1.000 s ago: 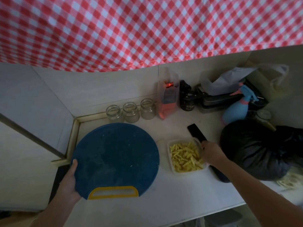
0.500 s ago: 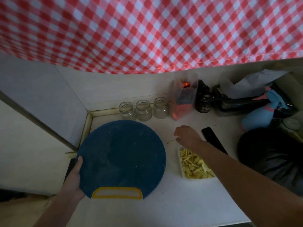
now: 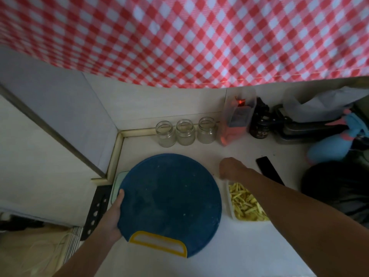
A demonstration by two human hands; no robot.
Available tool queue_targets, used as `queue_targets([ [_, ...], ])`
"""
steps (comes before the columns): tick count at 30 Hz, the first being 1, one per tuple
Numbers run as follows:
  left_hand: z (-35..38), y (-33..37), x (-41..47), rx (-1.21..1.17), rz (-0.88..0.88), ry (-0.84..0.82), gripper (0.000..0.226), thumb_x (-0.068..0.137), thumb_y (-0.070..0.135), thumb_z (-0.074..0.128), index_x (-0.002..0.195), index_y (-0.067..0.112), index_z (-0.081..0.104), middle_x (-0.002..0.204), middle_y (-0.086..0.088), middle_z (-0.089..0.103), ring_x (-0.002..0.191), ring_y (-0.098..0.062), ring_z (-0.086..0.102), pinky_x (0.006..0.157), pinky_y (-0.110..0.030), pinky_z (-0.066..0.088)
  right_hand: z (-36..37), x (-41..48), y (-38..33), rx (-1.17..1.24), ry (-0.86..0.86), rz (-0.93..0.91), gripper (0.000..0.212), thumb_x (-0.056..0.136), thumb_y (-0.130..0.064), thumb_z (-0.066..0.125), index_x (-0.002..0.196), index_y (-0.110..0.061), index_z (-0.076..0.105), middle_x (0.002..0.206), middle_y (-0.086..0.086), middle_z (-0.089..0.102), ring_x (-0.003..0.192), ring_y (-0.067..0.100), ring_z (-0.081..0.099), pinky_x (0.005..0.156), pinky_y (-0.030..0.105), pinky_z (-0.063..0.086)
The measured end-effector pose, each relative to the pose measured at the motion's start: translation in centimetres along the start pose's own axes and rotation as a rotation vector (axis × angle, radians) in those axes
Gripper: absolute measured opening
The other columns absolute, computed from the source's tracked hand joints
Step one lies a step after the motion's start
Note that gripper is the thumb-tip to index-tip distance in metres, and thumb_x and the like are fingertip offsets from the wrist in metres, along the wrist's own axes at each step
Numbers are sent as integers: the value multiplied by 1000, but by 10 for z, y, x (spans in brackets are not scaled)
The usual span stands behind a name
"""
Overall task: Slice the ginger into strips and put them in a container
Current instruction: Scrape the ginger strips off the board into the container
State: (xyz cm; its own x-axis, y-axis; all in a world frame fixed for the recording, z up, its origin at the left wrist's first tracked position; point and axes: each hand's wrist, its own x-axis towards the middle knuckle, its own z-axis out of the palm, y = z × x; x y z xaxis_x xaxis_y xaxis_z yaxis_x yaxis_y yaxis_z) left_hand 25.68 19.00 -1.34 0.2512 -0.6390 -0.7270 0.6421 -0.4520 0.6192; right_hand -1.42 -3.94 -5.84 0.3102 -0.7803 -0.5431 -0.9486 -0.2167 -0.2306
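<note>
My left hand [image 3: 113, 214] grips the left rim of a round blue cutting board [image 3: 169, 198] with a yellow handle, which covers the left part of the white counter. To its right stands a clear plastic container [image 3: 229, 200] filled with yellow ginger strips [image 3: 245, 204]. My right hand [image 3: 231, 168] reaches past the container's far end, with its fingers pointing down at the counter. The back of the hand hides the fingertips, so any hold on something cannot be made out. My forearm crosses over part of the container.
Three empty glass jars [image 3: 185, 132] line the back wall, with an orange-filled clear box [image 3: 237, 120] and a dark bottle [image 3: 259, 126] beside them. A black knife [image 3: 267, 170] lies right of my hand. A blue spray bottle [image 3: 331, 148] and black bag [image 3: 339, 186] crowd the right.
My right hand left the container's right side and moved over it to the counter beyond its far end. A loose strip seen there half a second ago no longer shows. The board stays held.
</note>
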Motion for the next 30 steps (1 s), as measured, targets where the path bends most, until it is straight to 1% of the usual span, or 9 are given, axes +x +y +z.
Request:
queue_targets([
  [6, -13, -13, 8, 219, -5, 91, 37, 92, 31, 55, 117, 4, 59, 112, -15, 68, 105, -33, 63, 83, -46, 52, -26, -23, 2, 28, 128, -94, 26, 88, -19, 64, 108, -3, 64, 118, 10, 59, 111, 23, 55, 91, 28, 44],
  [10, -11, -19, 8, 652, -17, 179, 33, 88, 30, 65, 103, 2, 58, 90, -12, 68, 81, -30, 67, 52, -34, 56, -34, -63, 23, -69, -65, -94, 29, 80, -15, 72, 105, 1, 67, 110, 11, 64, 102, 24, 61, 83, 30, 50],
  [14, -13, -20, 15, 902, -91, 228, 45, 85, 38, 68, 99, -4, 59, 85, -16, 67, 71, -31, 69, 50, -33, 57, -20, -89, 44, -55, -162, -60, 25, 76, -11, 72, 94, 6, 70, 97, 15, 69, 81, 20, 61, 65, 27, 44],
  [18, -16, -6, 25, 1434, -17, 229, 47, 89, 50, 57, 81, 4, 60, 71, -9, 67, 61, -22, 67, 57, -29, 56, -12, -103, 47, 2, -53, -64, 37, 83, -23, 69, 56, -6, 50, 64, 3, 51, 60, 11, 46, 56, 28, 34],
  [21, -17, 23, 38, 1639, 144, 368, 44, 92, 46, 54, 73, 6, 57, 65, -8, 64, 54, -18, 60, 53, -27, 51, -11, -110, 37, 26, 97, -79, 30, 85, -28, 68, 65, -12, 53, 76, 1, 56, 74, 14, 56, 65, 28, 44],
  [23, -18, 45, 48, 1730, 276, 438, 37, 93, 39, 55, 81, 5, 59, 78, -9, 66, 67, -18, 61, 56, -25, 45, -7, -113, 23, 85, 211, -94, 24, 83, -29, 69, 70, -17, 54, 85, 0, 61, 85, 17, 59, 69, 28, 47],
  [25, -21, 60, 59, 1734, 314, 447, 33, 93, 32, 57, 103, 0, 58, 103, -14, 65, 90, -24, 62, 65, -26, 45, 0, -119, 2, 173, 235, -114, 27, 80, -30, 73, 69, -23, 49, 82, -4, 59, 81, 14, 57, 60, 22, 41],
  [28, -28, 66, 71, 1691, 234, 439, 37, 90, 26, 61, 109, -5, 54, 106, -19, 63, 94, -29, 63, 68, -31, 50, 23, -124, -28, 113, 152, -159, 30, 84, -29, 67, 70, -26, 41, 82, -5, 55, 82, 15, 54, 58, 22, 37],
  [30, -32, 66, 78, 1707, 205, 437, 37, 92, 25, 58, 112, -6, 54, 108, -19, 64, 96, -29, 63, 73, -34, 53, 46, -124, -40, -27, 111, -142, 13, 89, -30, 59, 88, -21, 49, 99, 4, 60, 95, 21, 58, 70, 28, 43],
])
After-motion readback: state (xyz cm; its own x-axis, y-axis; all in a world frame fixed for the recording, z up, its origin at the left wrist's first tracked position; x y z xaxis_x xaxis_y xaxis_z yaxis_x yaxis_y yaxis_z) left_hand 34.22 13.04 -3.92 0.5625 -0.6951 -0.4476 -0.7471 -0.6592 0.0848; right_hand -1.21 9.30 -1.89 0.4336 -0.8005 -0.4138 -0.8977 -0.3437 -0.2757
